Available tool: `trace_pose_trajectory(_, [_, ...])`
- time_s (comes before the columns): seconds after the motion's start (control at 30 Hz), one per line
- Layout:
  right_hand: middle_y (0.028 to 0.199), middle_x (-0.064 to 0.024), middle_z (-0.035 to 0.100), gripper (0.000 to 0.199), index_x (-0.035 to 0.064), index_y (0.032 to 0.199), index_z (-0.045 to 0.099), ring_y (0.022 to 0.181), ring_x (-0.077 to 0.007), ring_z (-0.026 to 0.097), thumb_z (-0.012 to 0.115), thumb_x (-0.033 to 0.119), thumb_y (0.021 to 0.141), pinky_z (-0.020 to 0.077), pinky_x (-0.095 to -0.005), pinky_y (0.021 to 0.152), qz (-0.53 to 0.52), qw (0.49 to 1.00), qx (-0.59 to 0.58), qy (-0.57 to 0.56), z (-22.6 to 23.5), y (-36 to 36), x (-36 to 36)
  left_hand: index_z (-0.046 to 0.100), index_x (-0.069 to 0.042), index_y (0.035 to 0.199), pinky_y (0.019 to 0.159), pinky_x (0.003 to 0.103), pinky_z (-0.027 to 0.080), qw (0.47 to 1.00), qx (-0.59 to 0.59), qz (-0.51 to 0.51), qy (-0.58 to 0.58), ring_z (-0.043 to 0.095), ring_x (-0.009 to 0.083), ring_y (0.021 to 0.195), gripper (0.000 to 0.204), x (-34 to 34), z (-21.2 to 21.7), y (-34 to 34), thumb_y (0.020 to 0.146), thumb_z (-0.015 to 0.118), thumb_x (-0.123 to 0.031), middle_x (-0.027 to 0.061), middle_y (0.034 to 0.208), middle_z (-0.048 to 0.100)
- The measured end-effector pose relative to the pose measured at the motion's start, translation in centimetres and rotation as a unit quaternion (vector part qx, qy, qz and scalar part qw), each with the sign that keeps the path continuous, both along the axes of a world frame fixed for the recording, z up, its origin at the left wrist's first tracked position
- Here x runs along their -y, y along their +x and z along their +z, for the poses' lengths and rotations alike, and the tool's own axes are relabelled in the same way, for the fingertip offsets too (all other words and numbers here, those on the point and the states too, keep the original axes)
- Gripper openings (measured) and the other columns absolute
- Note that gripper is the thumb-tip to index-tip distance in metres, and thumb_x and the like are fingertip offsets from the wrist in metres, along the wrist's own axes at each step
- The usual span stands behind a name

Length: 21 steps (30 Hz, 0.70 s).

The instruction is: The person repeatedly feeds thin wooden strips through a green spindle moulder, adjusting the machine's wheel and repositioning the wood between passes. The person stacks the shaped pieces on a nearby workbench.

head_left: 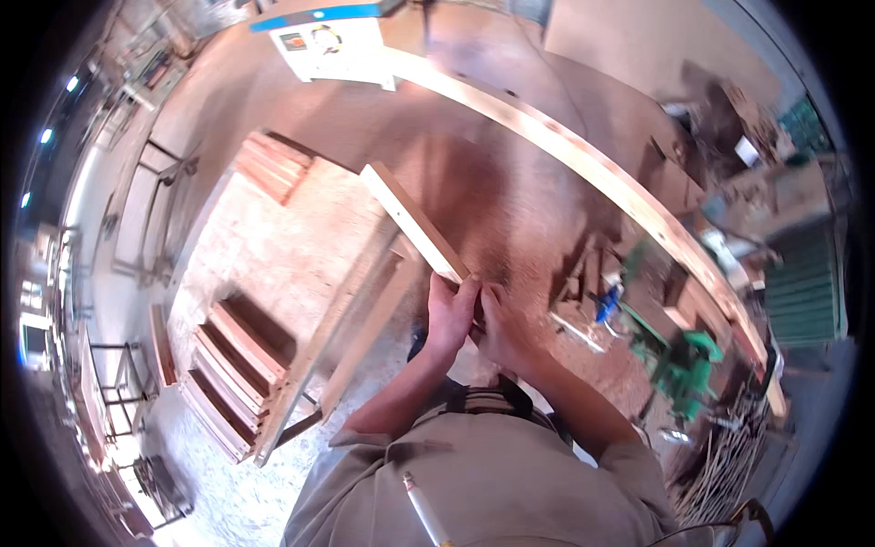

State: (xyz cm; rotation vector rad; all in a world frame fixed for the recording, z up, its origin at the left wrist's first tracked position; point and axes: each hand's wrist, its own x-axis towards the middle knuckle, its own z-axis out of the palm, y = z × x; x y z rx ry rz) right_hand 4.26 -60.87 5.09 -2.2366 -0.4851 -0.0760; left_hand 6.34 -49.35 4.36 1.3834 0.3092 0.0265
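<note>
A pale, squared wooden piece (412, 219) slants away from me toward the far left, with a small dark spot on its face. My left hand (447, 317) is closed around its near end. Right beside it, my right hand (499, 330) is closed too, its fingers curled at the same end, touching or almost touching the left. The tip of the wood between my hands is hidden by my fingers. Left of the piece stands a worktable (264, 210) with a pale, dusty top, and the far end of the wood reaches over its edge.
On the worktable lie reddish boards (273, 166) and a row of wooden strips (239, 351). A white machine with a blue top (333, 46) stands far ahead. A long timber (565, 141) crosses to the right, near a green machine (688, 369) and scrap wood (588, 278).
</note>
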Motion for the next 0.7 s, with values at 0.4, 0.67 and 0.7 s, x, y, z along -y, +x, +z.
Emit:
trace_pose_trajectory(0.4, [0.104,-0.0184,0.058,0.044,-0.0030,0.117,0.053,0.081,-0.0221,0.061,0.067,0.015,0.080,0.0503,-0.0299,0.069,-0.106,0.970,-0.219,0.010,-5.4,5.6,-6.2,0.048,0.001,0.107,0.062,0.037,0.049,0.929,-0.111,0.306,0.174,0.061,0.0265,0.070,0.035,-36.7,-5.5,19.3,0.082,0.057,-0.021,0.0163,0.077,0.061])
trace_pose_trajectory(0.67, [0.101,-0.0175,0.059,0.043,-0.0062,0.114,0.055,0.078,-0.0200,0.061,0.064,0.020,0.081,0.0514,-0.0282,0.062,-0.214,0.939,-0.260,-0.076,-8.8,1.5,-4.0,0.056,0.003,0.105,0.085,0.042,0.046,0.855,-0.224,0.331,0.330,0.058,0.0380,0.093,0.045,-47.5,-11.9,32.6,0.074,0.060,-0.030,0.0259,0.100,0.059])
trace_pose_trajectory(0.7, [0.101,-0.0169,0.059,0.043,-0.0068,0.114,0.055,0.077,-0.0188,0.061,0.064,0.020,0.081,0.0515,-0.0275,0.059,-0.235,0.928,-0.281,-0.067,-9.5,1.1,-3.6,0.055,0.003,0.105,0.087,0.042,0.046,0.857,-0.239,0.318,0.328,0.057,0.0387,0.094,0.045,-47.7,-12.2,33.4,0.075,0.059,-0.029,0.0269,0.102,0.057])
